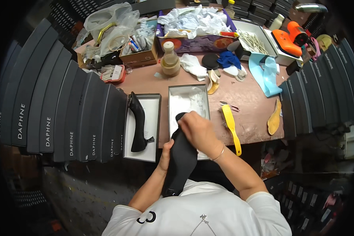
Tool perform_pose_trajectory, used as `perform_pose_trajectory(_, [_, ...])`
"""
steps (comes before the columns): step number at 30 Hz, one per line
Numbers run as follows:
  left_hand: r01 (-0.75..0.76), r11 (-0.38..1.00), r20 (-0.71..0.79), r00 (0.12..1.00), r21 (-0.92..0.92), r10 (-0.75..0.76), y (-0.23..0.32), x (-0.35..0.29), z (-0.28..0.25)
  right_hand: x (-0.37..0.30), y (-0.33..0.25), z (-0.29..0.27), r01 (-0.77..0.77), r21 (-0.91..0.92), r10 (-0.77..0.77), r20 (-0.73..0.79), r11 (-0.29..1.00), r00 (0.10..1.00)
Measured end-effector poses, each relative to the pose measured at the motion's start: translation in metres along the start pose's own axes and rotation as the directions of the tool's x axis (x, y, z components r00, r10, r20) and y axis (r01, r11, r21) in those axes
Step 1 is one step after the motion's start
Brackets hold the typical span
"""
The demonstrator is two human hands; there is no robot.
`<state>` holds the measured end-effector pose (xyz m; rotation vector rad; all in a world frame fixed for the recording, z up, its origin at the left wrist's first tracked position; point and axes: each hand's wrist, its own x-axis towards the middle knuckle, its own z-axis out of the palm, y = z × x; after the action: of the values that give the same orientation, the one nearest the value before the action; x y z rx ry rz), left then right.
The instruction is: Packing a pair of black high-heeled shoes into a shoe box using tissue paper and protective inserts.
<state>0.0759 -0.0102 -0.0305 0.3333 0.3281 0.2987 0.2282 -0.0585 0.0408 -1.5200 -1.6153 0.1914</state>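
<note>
A black shoe point(181, 159) is in front of my chest, its sole facing up. My left hand point(166, 157) is closed on the shoe's left side, thumb showing and the other fingers hidden beneath. Over the far end of the shoe, my right hand point(202, 131) has its fingers curled together against the surface; whatever they pinch is hidden. Below the hands an open grey shoebox point(188, 87) contains white tissue paper point(187, 100). To its left, a second black shoe point(138, 122) lies in a white-lined box tray point(153, 126).
Stacks of dark shoeboxes point(63, 114) stand at the left and more shoeboxes point(303, 102) at the right. A yellow-handled brush point(231, 126) lies beside small snips point(232, 107). Farther back are a pump bottle point(170, 63), cloths point(193, 67) and a blue strip point(265, 76).
</note>
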Motion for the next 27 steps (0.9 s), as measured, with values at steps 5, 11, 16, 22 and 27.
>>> perform_pose_trajectory(5, [-0.079, 0.876, -0.159, 0.972, 0.476, 0.174, 0.004, -0.015, -0.004, -0.023, -0.035, 0.002, 0.071, -0.02, -0.068, 0.116, 0.997, 0.991])
perform_pose_trajectory(11, [-0.124, 0.989, 0.201, 0.974, 0.084, 0.105, 0.008, -0.017, -0.003, 0.0, -0.025, 0.004, 0.03, -0.2, 0.045, 0.358, 0.979, 0.933])
perform_pose_trajectory(16, [-0.068, 0.966, -0.149, 0.983, 0.249, 0.107, 0.013, -0.009, 0.011, 0.012, 0.014, 0.013, 0.007, -0.008, -0.008, -0.124, 1.0, 0.992])
perform_pose_trajectory(22, [-0.225, 0.974, -0.242, 0.944, 0.025, 0.224, 0.074, 0.026, 0.01, -0.017, -0.033, 0.014, 0.071, 0.361, -0.184, 0.29, 0.93, 0.939])
perform_pose_trajectory(27, [-0.295, 0.955, -0.251, 0.924, 0.011, 0.288, 0.077, 0.027, 0.006, -0.022, -0.023, 0.009, 0.103, 0.365, -0.206, 0.255, 0.925, 0.945])
